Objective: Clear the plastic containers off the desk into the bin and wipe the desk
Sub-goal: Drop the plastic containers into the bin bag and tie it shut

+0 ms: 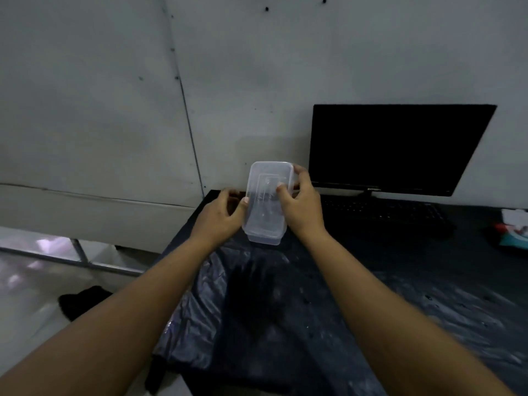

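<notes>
So both hands were up over the far left corner of the desk (400,281), clamped on one clear plastic container (267,201). The right hand (300,204) had it by the right edge, thumb curled over the near face and fingers wrapped behind the top corner. The left hand (220,215) pinched the left edge, thumb tip pressed against the side. The container was tilted up on end, its flat face turned toward the camera, and its lower end sat close to the desk surface, though I couldn't tell if it was actually touching or just held above it.

The desk itself was dark and looked covered with a crinkly black plastic sheet (200,310) that hung off the left edge. A black monitor (397,150) with a dark screen stood against the wall (100,110) just right of the container, with a black keyboard (383,215) in front of it. Way over at the right edge was some white, red and teal stuff (514,228), too blurry to make out. A dark lump (83,304) lay on the pale floor to the left.
</notes>
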